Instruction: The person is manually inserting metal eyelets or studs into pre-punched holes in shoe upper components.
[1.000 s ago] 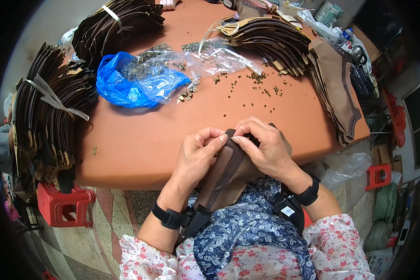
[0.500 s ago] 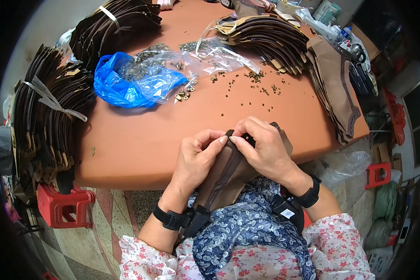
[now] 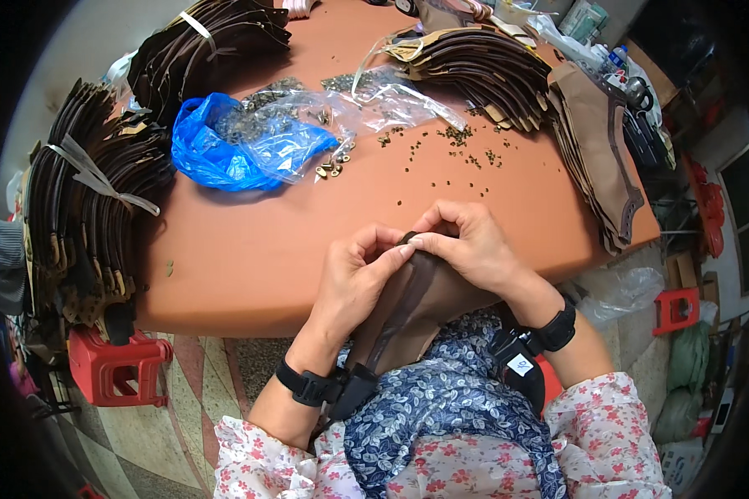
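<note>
A brown leather-like piece point(image 3: 404, 316) with a dark strip along it lies over my lap and rises to the table's front edge. At its upper tip my left hand point(image 3: 348, 274) pinches the dark edge between thumb and forefinger. My right hand point(image 3: 477, 249) grips the same tip from the other side, its thumb tip close to the left one. Whatever small part may be between the fingertips is hidden. Beyond my hands, small dark metal fittings point(image 3: 462, 137) lie scattered, with larger brass-coloured ones point(image 3: 331, 170) beside a blue plastic bag point(image 3: 204, 162).
Clear bags of small parts point(image 3: 374, 93) lie on the orange-brown table point(image 3: 225, 274). Tied stacks of dark pieces stand at far left point(image 3: 200, 62), left point(image 3: 75, 200) and far right point(image 3: 483, 79). More brown pieces point(image 3: 595, 141) hang over the right edge. Red stools point(image 3: 125, 358) stand below.
My right hand has turned slightly, and its thumb has come nearer the left thumb. The dark part that showed beneath my right fingers is now covered. The piece stays held.
</note>
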Available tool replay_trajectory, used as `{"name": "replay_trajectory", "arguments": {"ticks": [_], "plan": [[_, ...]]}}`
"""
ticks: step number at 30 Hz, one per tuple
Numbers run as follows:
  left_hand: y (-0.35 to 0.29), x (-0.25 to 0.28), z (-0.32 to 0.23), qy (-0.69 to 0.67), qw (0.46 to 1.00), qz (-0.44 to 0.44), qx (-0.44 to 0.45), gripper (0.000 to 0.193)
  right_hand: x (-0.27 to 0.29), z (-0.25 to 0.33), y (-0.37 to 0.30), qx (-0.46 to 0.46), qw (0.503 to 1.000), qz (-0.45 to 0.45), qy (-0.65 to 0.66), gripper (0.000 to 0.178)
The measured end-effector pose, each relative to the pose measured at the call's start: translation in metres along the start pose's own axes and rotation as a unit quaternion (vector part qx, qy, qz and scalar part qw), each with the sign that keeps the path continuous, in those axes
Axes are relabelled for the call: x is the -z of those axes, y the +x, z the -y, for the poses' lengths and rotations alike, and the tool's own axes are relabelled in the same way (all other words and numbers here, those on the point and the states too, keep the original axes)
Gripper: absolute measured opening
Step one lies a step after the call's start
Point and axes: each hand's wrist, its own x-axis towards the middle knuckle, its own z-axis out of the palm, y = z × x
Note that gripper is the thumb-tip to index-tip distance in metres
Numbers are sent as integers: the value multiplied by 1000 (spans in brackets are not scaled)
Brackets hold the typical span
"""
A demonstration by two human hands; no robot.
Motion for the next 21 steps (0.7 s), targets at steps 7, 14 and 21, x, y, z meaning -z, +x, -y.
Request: {"name": "replay_trajectory", "arguments": {"ticks": [7, 14, 21], "plan": [[4, -1, 2, -38, 999, -6, 24, 11, 10, 8, -3, 3, 999, 31, 13, 14], [1, -1, -5, -6, 999, -13, 31, 14, 4, 10, -3, 13, 999, 7, -47, 15], [2, -2, 7, 19, 999, -28, -18, 17, -2, 8, -3, 31, 997, -24, -67, 11]]}}
